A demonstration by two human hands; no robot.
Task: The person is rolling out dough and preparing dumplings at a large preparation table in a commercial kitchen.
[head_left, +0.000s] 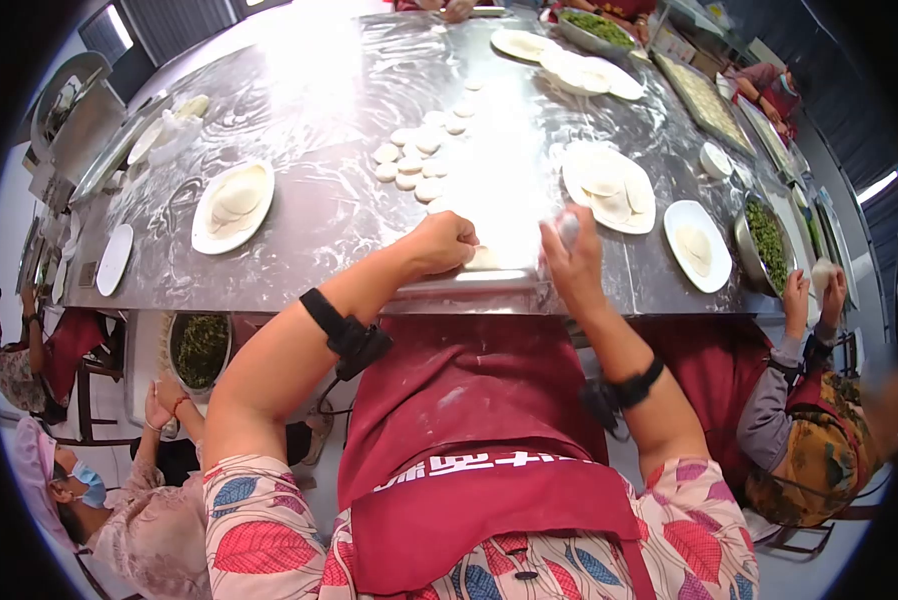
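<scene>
Knuckles up, the left hand (441,243) presses a flat pale dough piece (484,258) onto the floured steel table (319,110) at its near edge, fingers curled over it. Just beside, the right hand (572,262) stands wrist-bent, clasping a small white rolling pin (567,226) upright.

The steel tabletop (319,215) was silver-grey, streaked white with flour; the dough pieces (414,160) near its middle were pale cream; the plates (232,207) were white; the bowl (766,240) at its right edge held dark green filling; the apron (469,420) was deep red with white lettering; the sleeves (259,530) showed red and blue leaves on pink.
</scene>
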